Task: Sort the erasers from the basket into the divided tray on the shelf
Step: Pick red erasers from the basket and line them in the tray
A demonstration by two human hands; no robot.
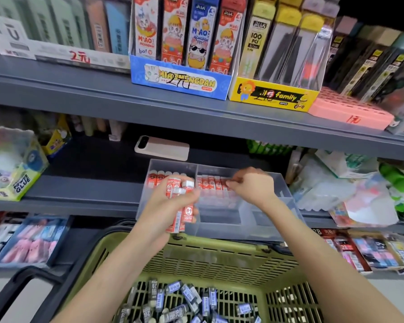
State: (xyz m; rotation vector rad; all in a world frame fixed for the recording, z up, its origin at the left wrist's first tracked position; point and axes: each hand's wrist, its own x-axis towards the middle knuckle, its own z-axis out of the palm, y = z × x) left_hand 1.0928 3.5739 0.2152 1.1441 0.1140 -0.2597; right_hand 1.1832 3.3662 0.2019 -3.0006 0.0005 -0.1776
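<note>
Eraser sorting, judged partly complete.
Centre frame: red erasers (pixel 180 192) are gripped by the left hand (pixel 161 206); one eraser (pixel 226 185) in the tray (pixel 287 194) row is pinched by the right hand (pixel 252 186); dark erasers (pixel 184 297) are left in the basket (pixel 219 259) below.

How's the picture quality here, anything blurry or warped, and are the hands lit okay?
Head view: left hand and right hand with the red erasers are evenly lit and fairly sharp; head view borders go soft, the plastic packets at right and the pink packs lower left; the shelf edge bows from the wide lens; top right corner is dark.
</note>
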